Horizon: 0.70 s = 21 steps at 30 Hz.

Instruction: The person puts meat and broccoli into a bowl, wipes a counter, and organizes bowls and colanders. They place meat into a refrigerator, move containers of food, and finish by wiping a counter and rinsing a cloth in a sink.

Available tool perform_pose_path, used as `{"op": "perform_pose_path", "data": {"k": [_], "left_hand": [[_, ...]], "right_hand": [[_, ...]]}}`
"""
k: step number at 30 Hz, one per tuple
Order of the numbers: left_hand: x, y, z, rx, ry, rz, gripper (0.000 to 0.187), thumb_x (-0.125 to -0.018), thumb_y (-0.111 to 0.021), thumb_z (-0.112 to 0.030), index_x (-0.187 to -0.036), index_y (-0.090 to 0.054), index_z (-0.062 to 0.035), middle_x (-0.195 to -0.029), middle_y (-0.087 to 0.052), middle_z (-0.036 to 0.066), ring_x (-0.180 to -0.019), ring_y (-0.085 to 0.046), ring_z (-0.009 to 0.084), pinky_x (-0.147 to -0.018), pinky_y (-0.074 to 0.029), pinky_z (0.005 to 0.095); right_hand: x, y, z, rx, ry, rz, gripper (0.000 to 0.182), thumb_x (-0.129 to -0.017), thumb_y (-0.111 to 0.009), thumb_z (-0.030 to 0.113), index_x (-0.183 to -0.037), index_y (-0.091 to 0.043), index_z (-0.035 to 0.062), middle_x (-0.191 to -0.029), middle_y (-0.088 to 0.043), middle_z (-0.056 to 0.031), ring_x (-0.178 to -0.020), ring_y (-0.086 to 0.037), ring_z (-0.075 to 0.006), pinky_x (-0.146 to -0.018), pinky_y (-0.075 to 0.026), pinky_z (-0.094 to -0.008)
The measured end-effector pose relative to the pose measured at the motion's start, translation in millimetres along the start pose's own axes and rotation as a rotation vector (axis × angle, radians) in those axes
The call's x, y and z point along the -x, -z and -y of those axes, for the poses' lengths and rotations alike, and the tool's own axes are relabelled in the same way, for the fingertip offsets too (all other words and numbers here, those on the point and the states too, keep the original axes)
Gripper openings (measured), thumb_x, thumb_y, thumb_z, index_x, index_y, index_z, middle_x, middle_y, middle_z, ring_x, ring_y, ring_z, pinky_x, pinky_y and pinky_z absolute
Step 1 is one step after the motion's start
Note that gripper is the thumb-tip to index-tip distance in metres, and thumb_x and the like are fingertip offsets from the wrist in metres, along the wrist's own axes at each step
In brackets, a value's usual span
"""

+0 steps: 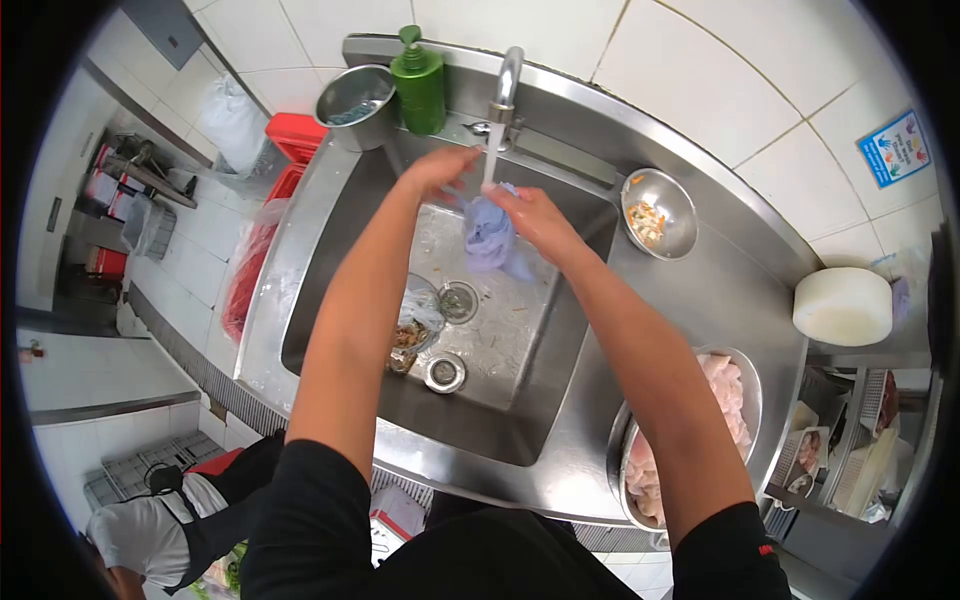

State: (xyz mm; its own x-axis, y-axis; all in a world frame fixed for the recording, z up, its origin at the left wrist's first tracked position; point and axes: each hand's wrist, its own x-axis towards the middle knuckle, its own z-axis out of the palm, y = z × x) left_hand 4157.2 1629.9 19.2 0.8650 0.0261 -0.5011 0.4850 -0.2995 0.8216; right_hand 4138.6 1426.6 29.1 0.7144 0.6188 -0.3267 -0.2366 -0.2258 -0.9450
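A lavender cloth (488, 237), wet and bunched up, hangs over the steel sink (560, 310). My right hand (540, 222) is closed on the cloth's upper right side, under the running tap (508, 80). Water falls from the spout onto the cloth and my fingers. Just left of the stream is my left hand (446, 172), its fingers apart and slightly blurred, near the cloth but not gripping it. Below on the sink floor lie a drain hole (458, 301), a round metal strainer (445, 372) and a clear plastic bag (420, 308) with brown scraps.
A green pump bottle (418, 85) and a metal pot (357, 105) stand at the back left rim. To the right are a small bowl of food scraps (660, 213) and a large bowl of raw meat (728, 395) under my right forearm. Another person (170, 530) is at lower left.
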Motion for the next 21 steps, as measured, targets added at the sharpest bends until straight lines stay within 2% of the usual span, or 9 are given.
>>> {"op": "perform_pose_path", "data": {"k": [1,3,5,7,11,12,14,17,21], "left_hand": [[20,-5,4,0.268,0.042,0.074,0.052,-0.087,-0.053,-0.040,-0.126,-0.052,-0.0068,-0.111,-0.062,0.012,-0.089,-0.061,0.0227,-0.064,-0.055,0.0405],[40,-5,19,0.338,0.006,0.133,0.045,-0.085,-0.058,-0.036,-0.119,-0.056,-0.0060,-0.106,-0.063,0.010,-0.086,-0.061,0.0205,-0.066,-0.054,0.0380],[48,3,30,0.413,-0.035,0.187,0.039,-0.084,-0.062,-0.033,-0.112,-0.061,-0.0052,-0.101,-0.064,0.008,-0.083,-0.060,0.0182,-0.068,-0.052,0.0356],[48,10,33,0.123,-0.208,0.052,0.024,-0.085,-0.063,-0.027,-0.098,-0.064,-0.0070,-0.087,-0.064,0.000,-0.076,-0.057,0.0089,-0.063,-0.047,0.0280],[56,19,23,-0.053,-0.406,-0.101,0.020,-0.083,-0.065,-0.027,-0.085,-0.067,-0.0069,-0.071,-0.061,-0.002,-0.063,-0.053,0.0071,-0.055,-0.042,0.0258],[62,21,17,-0.108,-0.400,-0.171,0.021,-0.082,-0.066,-0.027,-0.080,-0.066,-0.0064,-0.067,-0.059,-0.002,-0.060,-0.051,0.0069,-0.054,-0.041,0.0259],[74,21,2,-0.165,-0.399,-0.239,0.022,-0.082,-0.066,-0.026,-0.075,-0.066,-0.0058,-0.063,-0.057,-0.002,-0.057,-0.049,0.0067,-0.052,-0.040,0.0260],[79,16,-10,-0.194,-0.305,-0.272,0.024,-0.080,-0.068,-0.026,-0.071,-0.065,-0.0042,-0.060,-0.056,-0.002,-0.055,-0.048,0.0069,-0.051,-0.039,0.0266],[65,11,2,-0.044,-0.417,0.016,0.021,-0.081,-0.064,-0.024,-0.078,-0.066,-0.0034,-0.066,-0.059,0.000,-0.060,-0.050,0.0074,-0.055,-0.042,0.0263]], "right_hand": [[-7,-5,1,0.047,0.021,-0.027,0.035,-0.091,-0.056,0.035,-0.101,-0.065,0.0020,-0.091,-0.067,-0.0034,-0.080,-0.061,-0.0101,-0.075,-0.046,-0.0270],[-17,-13,-2,0.098,0.038,-0.044,0.036,-0.092,-0.054,0.034,-0.102,-0.065,0.0018,-0.090,-0.067,-0.0034,-0.081,-0.061,-0.0103,-0.075,-0.046,-0.0267],[-23,-20,-1,0.296,0.078,-0.095,0.041,-0.089,-0.052,0.039,-0.100,-0.065,0.0019,-0.088,-0.067,-0.0134,-0.085,-0.063,-0.0229,-0.076,-0.047,-0.0351],[-19,-26,3,0.404,0.081,-0.115,0.040,-0.090,-0.051,0.039,-0.103,-0.063,0.0030,-0.090,-0.066,-0.0164,-0.087,-0.063,-0.0278,-0.078,-0.047,-0.0377],[-10,-33,20,0.571,0.044,-0.175,0.040,-0.091,-0.048,0.038,-0.110,-0.061,0.0050,-0.094,-0.065,-0.0212,-0.093,-0.061,-0.0377,-0.082,-0.045,-0.0429],[-8,-33,25,0.574,0.048,-0.174,0.040,-0.091,-0.048,0.038,-0.110,-0.061,0.0050,-0.094,-0.065,-0.0212,-0.093,-0.061,-0.0377,-0.082,-0.045,-0.0429],[-3,-33,34,0.506,0.057,-0.260,0.044,-0.092,-0.049,0.042,-0.101,-0.063,0.0014,-0.089,-0.065,-0.0102,-0.085,-0.060,-0.0197,-0.079,-0.045,-0.0327],[-6,-35,23,0.235,0.350,-0.156,0.046,-0.091,-0.047,0.044,-0.107,-0.061,0.0035,-0.086,-0.065,-0.0134,-0.084,-0.061,-0.0212,-0.078,-0.046,-0.0336],[-3,-7,27,0.404,0.225,-0.063,0.043,-0.092,-0.049,0.042,-0.104,-0.062,0.0028,-0.081,-0.063,-0.0063,-0.078,-0.055,-0.0123,-0.075,-0.044,-0.0279]]}}
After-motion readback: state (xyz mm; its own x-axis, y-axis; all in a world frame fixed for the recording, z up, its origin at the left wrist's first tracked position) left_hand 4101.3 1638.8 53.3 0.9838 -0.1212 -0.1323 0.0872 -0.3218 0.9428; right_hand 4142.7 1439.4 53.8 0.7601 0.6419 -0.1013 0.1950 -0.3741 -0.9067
